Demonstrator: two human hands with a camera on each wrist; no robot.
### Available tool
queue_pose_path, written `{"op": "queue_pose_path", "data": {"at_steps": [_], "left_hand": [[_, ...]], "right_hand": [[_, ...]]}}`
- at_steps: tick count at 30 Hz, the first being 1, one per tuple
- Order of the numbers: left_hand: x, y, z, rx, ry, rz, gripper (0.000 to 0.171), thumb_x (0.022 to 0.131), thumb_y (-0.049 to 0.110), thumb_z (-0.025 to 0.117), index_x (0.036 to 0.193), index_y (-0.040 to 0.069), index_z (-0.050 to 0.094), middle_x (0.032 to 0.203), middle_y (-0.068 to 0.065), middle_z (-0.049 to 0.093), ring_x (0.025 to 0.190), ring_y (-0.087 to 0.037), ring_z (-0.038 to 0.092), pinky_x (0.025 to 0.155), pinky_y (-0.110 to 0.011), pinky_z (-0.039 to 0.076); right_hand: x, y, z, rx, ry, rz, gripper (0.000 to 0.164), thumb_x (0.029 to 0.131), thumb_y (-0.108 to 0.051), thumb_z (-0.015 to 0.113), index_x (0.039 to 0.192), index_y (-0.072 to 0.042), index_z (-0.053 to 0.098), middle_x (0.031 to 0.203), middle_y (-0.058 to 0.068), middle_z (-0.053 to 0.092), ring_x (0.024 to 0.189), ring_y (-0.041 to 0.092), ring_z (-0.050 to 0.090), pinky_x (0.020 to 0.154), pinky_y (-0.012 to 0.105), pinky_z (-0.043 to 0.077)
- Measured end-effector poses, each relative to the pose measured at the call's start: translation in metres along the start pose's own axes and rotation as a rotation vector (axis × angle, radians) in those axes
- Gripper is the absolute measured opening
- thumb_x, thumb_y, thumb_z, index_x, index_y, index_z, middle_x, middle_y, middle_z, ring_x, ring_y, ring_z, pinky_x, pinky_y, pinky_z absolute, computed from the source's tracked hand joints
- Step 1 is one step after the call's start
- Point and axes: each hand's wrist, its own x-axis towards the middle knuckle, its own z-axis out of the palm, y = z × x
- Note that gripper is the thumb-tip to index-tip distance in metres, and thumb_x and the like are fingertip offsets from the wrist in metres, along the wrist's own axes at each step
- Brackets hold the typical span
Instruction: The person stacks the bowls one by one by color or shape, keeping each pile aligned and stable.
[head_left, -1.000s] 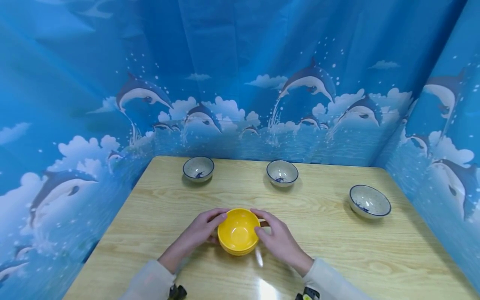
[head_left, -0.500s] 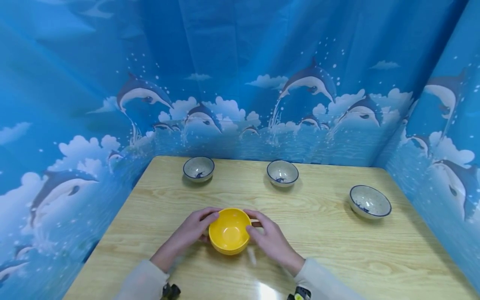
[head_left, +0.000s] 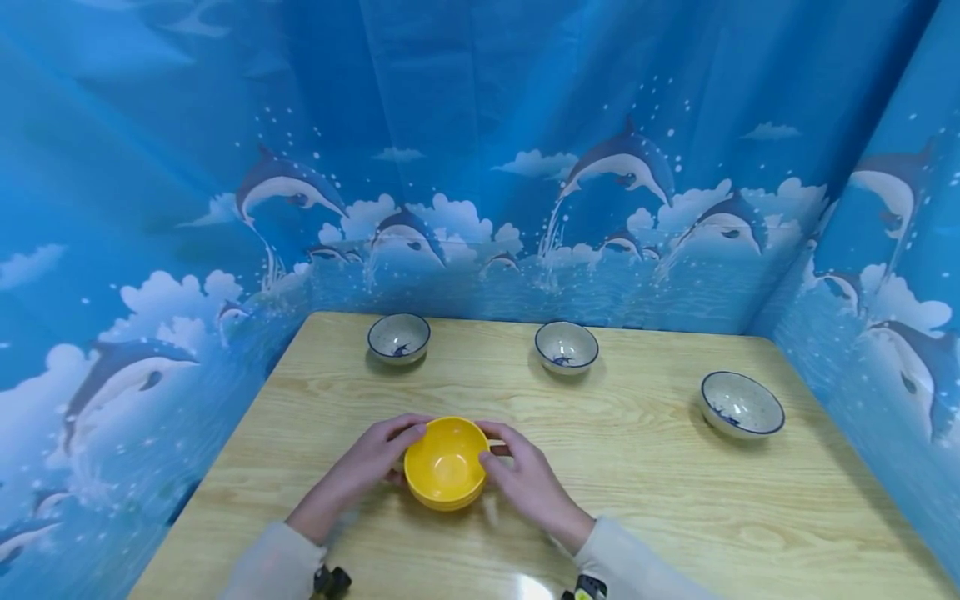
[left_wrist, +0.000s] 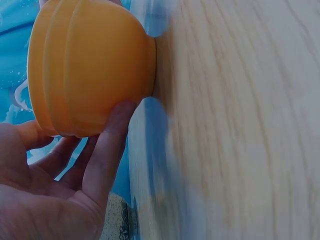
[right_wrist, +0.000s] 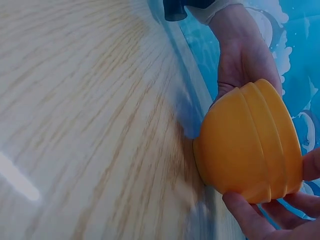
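Note:
Between both hands is a small stack of nested yellow bowls (head_left: 447,463), upright near the middle front of the table. My left hand (head_left: 372,457) holds the stack's left side, thumb at the rim and other fingers lower on the wall. The right hand (head_left: 525,477) grips the opposite side in the same way. In the left wrist view the yellow bowls (left_wrist: 95,65) have their foot at or very close to the tabletop; whether it touches I cannot tell. The right wrist view shows the stacked bowls (right_wrist: 245,145) with ridges where the rims sit together.
Three speckled bowls with blue rims stand apart on the wooden table (head_left: 637,500): a back left bowl (head_left: 399,337), a back middle bowl (head_left: 567,347) and a right bowl (head_left: 742,404). A blue dolphin-print curtain (head_left: 465,167) rises behind the table and along its sides.
Both hands have moved left across the table, carrying or sliding the yellow bowl stack with them. Their hold looks the same. The speckled bowls have stayed in place.

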Motion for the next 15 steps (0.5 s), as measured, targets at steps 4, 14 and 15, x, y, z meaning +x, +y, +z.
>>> {"op": "queue_pose_path", "data": {"at_steps": [4,14,15], "left_hand": [[-0.0001,0.0004,-0.0016,0.009,0.006,-0.017,0.046,0.114,0.043,0.054,0.149,0.014,0.065,0.149,-0.012,0.065,0.104,-0.023,0.067,0.072,-0.038,0.066],[-0.0024,-0.0002,-0.0036,0.014,0.001,-0.001,0.047,0.114,0.040,0.055,0.150,0.011,0.064,0.151,-0.015,0.064,0.106,-0.024,0.066,0.071,-0.038,0.066],[-0.0026,-0.0005,-0.0038,0.016,0.001,0.000,0.047,0.114,0.040,0.055,0.151,0.011,0.064,0.151,-0.016,0.064,0.107,-0.024,0.066,0.071,-0.038,0.065]], "right_hand": [[0.0005,0.0008,0.0019,0.027,-0.005,0.003,0.048,0.110,-0.021,0.063,0.155,-0.004,0.056,0.156,0.019,0.060,0.131,0.037,0.066,0.095,0.031,0.066],[0.0006,0.0060,-0.0016,0.185,-0.020,0.060,0.050,0.111,-0.028,0.064,0.155,-0.006,0.056,0.152,0.020,0.062,0.129,0.033,0.067,0.094,0.032,0.067],[0.0004,0.0060,-0.0030,0.199,-0.022,0.064,0.050,0.111,-0.028,0.064,0.155,-0.006,0.056,0.151,0.020,0.062,0.129,0.033,0.068,0.095,0.034,0.067]]}}
